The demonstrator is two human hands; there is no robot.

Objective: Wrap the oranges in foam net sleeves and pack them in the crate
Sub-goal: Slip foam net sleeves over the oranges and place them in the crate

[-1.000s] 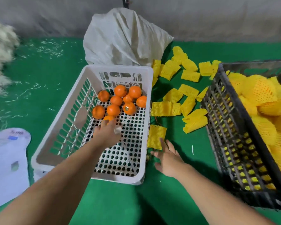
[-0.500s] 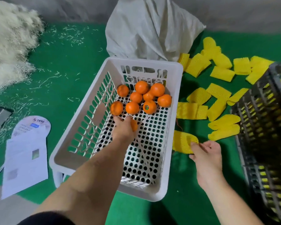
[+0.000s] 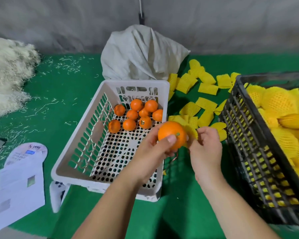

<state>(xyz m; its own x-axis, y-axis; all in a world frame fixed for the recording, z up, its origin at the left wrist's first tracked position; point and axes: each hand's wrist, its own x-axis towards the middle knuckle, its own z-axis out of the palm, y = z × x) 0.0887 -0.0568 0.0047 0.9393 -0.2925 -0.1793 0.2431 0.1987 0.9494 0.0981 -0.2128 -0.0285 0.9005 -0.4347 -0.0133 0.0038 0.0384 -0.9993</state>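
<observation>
My left hand (image 3: 151, 152) grips an orange (image 3: 171, 133) above the right rim of the white basket (image 3: 79, 152). My right hand (image 3: 205, 149) pinches a yellow foam net sleeve (image 3: 191, 131) just behind the orange; most of the sleeve is hidden. Several bare oranges (image 3: 136, 114) lie at the far end of the white basket. Loose yellow sleeves (image 3: 205, 104) are scattered on the green mat between the two containers. The black crate (image 3: 248, 152) on the right holds several wrapped oranges (image 3: 276, 102).
A white cloth sack (image 3: 141, 54) stands behind the basket. A pile of pale shredded filler (image 3: 7, 73) lies at far left, with strands over the green mat (image 3: 59, 94). White papers (image 3: 19, 183) lie at front left. A grey wall closes the back.
My left hand lifted an orange out of the basket and brought it right. My right hand picked a sleeve up off the mat and met the orange.
</observation>
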